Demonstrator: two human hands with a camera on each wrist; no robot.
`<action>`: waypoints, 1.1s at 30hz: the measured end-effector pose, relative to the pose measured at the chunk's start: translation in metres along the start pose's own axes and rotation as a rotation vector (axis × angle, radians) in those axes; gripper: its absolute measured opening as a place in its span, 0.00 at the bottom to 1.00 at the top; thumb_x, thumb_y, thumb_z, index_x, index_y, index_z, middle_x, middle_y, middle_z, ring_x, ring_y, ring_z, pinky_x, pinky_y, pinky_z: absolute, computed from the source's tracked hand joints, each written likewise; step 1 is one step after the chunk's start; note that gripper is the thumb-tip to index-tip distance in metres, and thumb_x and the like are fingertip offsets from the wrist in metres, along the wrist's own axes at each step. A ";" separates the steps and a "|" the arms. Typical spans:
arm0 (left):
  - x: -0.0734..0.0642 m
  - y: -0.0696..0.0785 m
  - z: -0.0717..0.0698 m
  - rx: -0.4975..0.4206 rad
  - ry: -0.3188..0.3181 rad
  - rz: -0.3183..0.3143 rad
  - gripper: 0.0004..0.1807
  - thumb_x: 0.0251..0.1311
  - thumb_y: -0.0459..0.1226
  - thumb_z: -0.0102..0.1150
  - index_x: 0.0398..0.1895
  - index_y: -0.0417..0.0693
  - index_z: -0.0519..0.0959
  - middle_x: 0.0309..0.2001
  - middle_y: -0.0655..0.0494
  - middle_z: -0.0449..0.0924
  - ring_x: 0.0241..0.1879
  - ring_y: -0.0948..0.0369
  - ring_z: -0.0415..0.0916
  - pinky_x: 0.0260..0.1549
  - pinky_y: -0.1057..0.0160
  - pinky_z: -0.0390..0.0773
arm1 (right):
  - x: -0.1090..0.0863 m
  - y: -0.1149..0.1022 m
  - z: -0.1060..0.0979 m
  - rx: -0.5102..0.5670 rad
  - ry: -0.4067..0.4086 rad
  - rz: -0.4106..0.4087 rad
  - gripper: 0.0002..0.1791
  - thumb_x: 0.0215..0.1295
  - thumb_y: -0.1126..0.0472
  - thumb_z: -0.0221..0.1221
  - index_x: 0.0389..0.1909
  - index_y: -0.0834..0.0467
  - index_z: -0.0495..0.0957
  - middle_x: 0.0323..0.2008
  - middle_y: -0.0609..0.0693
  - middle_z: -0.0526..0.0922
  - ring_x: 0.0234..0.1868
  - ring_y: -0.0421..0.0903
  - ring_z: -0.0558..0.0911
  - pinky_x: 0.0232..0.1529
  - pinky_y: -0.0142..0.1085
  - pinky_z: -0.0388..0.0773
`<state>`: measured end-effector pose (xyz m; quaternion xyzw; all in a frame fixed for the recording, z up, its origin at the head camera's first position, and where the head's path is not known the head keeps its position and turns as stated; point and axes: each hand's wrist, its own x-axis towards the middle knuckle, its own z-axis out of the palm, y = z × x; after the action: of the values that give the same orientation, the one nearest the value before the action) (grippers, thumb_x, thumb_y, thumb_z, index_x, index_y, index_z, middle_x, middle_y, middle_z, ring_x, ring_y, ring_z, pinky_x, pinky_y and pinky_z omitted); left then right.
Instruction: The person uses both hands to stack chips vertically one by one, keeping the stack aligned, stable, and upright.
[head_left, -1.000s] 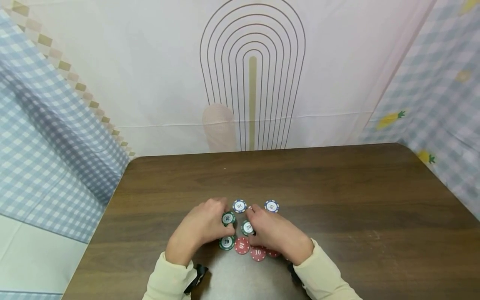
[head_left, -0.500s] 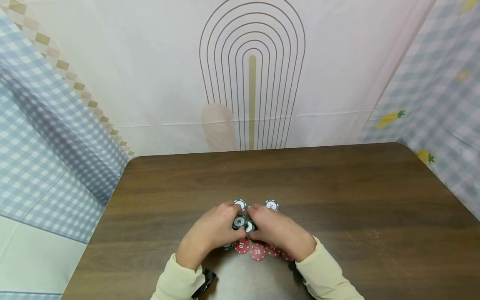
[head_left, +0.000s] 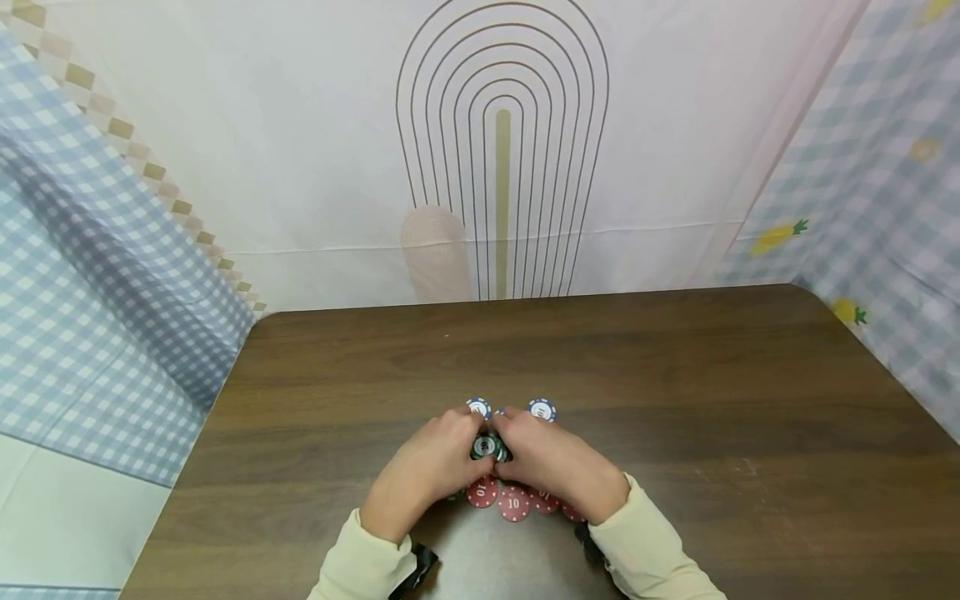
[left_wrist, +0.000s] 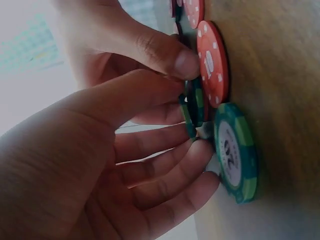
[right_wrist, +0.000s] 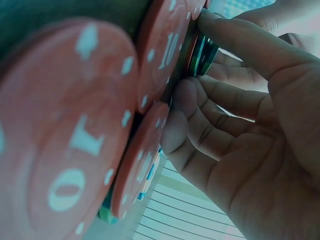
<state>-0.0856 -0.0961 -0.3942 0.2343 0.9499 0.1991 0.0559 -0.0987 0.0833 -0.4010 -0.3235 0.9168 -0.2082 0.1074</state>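
Observation:
In the head view, my left hand (head_left: 431,462) pinches a green poker chip (head_left: 484,447) between thumb and fingers. My right hand (head_left: 555,458) grips the far side of another green chip, which the first one partly covers. From the right wrist, the green chips (right_wrist: 206,52) look stacked, with a red edge beneath them. The fingertips of both hands nearly meet around this stack. A green chip marked 20 (left_wrist: 234,155) lies on the table beside my left fingertips. A red chip (left_wrist: 213,65) is close to my right thumb.
Several red chips marked 10 (head_left: 513,504) lie in front of the hands on the brown wooden table (head_left: 675,375). Two blue-and-white chips (head_left: 542,410) sit beyond the fingers, another blue edge half hidden between them. Patterned cloth (head_left: 337,125) hangs behind.
My left hand has moved right, bringing its green chip from apart to overlapping the one at my right hand. The right hand has barely moved.

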 end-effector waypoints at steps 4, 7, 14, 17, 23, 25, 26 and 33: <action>0.001 -0.001 -0.002 -0.030 -0.015 0.023 0.07 0.59 0.35 0.72 0.31 0.44 0.81 0.33 0.53 0.79 0.30 0.58 0.76 0.33 0.53 0.81 | -0.001 0.000 -0.001 -0.006 0.000 0.001 0.18 0.64 0.61 0.72 0.49 0.65 0.80 0.40 0.51 0.80 0.36 0.42 0.79 0.40 0.41 0.84; 0.001 -0.001 -0.003 -0.047 -0.019 0.045 0.06 0.60 0.33 0.71 0.30 0.44 0.81 0.32 0.52 0.79 0.29 0.59 0.74 0.32 0.53 0.79 | -0.002 0.000 -0.001 -0.012 0.001 -0.004 0.19 0.63 0.61 0.73 0.50 0.65 0.80 0.40 0.51 0.80 0.36 0.42 0.79 0.39 0.40 0.83; -0.001 -0.002 -0.007 -0.099 -0.033 0.077 0.05 0.59 0.28 0.68 0.29 0.43 0.81 0.29 0.55 0.78 0.27 0.62 0.71 0.28 0.59 0.76 | -0.002 0.000 0.000 -0.010 -0.010 0.004 0.20 0.62 0.62 0.74 0.50 0.65 0.80 0.41 0.52 0.80 0.35 0.42 0.78 0.39 0.39 0.82; 0.000 -0.002 -0.008 -0.125 -0.042 0.080 0.06 0.58 0.27 0.68 0.28 0.44 0.81 0.26 0.58 0.76 0.26 0.64 0.69 0.27 0.62 0.73 | -0.002 0.000 -0.002 -0.016 -0.012 0.004 0.19 0.62 0.61 0.74 0.49 0.64 0.80 0.40 0.52 0.79 0.35 0.42 0.77 0.38 0.39 0.82; 0.002 -0.002 -0.010 -0.147 -0.077 0.069 0.06 0.60 0.28 0.68 0.29 0.45 0.80 0.24 0.61 0.74 0.24 0.65 0.69 0.27 0.63 0.73 | -0.002 -0.001 -0.002 -0.024 -0.021 0.019 0.16 0.62 0.61 0.72 0.46 0.64 0.80 0.38 0.51 0.77 0.33 0.42 0.76 0.36 0.39 0.80; 0.001 -0.002 -0.011 -0.144 -0.097 0.059 0.07 0.61 0.30 0.68 0.29 0.46 0.80 0.24 0.61 0.74 0.24 0.65 0.69 0.27 0.63 0.73 | -0.003 -0.001 -0.002 -0.027 -0.020 0.020 0.16 0.63 0.60 0.72 0.46 0.64 0.80 0.38 0.51 0.77 0.33 0.42 0.76 0.36 0.39 0.80; 0.001 -0.002 -0.011 -0.141 -0.107 0.054 0.06 0.62 0.31 0.68 0.30 0.47 0.79 0.25 0.61 0.73 0.25 0.65 0.69 0.28 0.63 0.73 | -0.003 -0.001 -0.002 -0.030 -0.018 0.019 0.16 0.63 0.60 0.72 0.46 0.64 0.80 0.38 0.51 0.77 0.33 0.42 0.76 0.36 0.39 0.80; -0.002 -0.006 -0.018 -0.154 -0.181 0.056 0.08 0.63 0.34 0.70 0.42 0.47 0.82 0.30 0.60 0.78 0.30 0.63 0.73 0.35 0.61 0.75 | -0.003 -0.003 -0.001 -0.044 -0.007 0.023 0.19 0.65 0.57 0.73 0.49 0.64 0.80 0.40 0.52 0.78 0.35 0.43 0.78 0.40 0.42 0.83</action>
<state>-0.0896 -0.1081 -0.3798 0.2729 0.9160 0.2509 0.1534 -0.0950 0.0835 -0.3983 -0.3162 0.9243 -0.1853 0.1060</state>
